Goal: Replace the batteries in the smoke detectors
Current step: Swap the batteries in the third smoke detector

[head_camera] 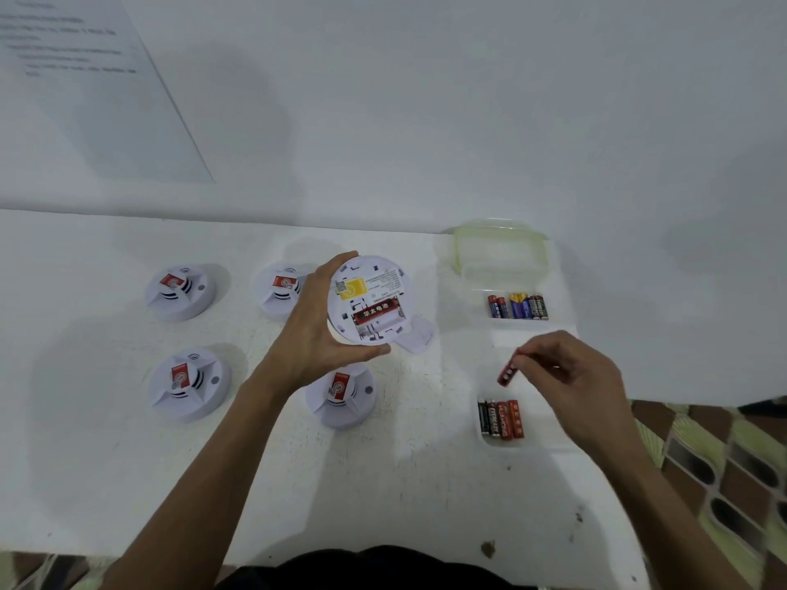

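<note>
Two hands are working. Left hand (317, 330) is clasping an upturned detector (369, 300); right hand (570, 376) is pinching a red battery (509, 369) near the table's (383, 483) right edge.

White detectors (179, 292), red battery (508, 371)

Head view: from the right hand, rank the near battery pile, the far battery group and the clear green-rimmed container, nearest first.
From the right hand:
1. Near battery pile, just below-left of it.
2. Far battery group, beyond it.
3. Clear green-rimmed container, by the wall.
</note>
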The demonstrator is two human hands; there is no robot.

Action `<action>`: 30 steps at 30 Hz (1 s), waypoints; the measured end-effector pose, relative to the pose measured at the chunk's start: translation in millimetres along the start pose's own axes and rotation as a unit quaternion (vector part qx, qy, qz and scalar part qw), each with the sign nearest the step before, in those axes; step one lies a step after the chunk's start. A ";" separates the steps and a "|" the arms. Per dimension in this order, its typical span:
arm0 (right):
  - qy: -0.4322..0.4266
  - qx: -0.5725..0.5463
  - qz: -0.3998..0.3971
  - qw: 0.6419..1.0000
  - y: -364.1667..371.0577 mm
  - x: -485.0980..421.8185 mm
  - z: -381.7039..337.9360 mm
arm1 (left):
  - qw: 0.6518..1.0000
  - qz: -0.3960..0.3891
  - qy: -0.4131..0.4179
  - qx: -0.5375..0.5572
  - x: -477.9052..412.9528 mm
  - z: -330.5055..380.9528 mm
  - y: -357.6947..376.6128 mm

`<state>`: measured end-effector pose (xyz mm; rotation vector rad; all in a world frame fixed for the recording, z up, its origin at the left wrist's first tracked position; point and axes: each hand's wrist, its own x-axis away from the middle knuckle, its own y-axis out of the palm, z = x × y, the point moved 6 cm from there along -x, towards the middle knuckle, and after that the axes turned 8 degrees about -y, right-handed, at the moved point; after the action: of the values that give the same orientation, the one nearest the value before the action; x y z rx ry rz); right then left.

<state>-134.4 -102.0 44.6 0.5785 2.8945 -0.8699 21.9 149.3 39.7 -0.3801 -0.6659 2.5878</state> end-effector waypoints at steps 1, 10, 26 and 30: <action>0.014 0.040 -0.032 0.999 -2.8 1.5 12.1 | 1.000 0.002 -0.003 -0.003 0.2 -2.6 -0.3; 0.095 0.178 -0.192 0.961 11.0 12.7 77.9 | 1.000 -0.004 -0.017 -0.017 3.4 -7.9 3.3; -0.054 0.137 -0.142 0.979 27.7 -12.4 -2.3 | 0.999 -0.026 -0.022 -0.004 3.9 -6.1 6.2; -0.246 0.109 -0.129 0.954 57.4 -26.3 -68.9 | 0.999 -0.037 -0.011 -0.008 4.7 -2.8 9.0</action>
<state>-85.5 -29.2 76.9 -0.0232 2.4621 -1.1780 15.8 145.5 31.9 -0.3260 -0.6964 2.5208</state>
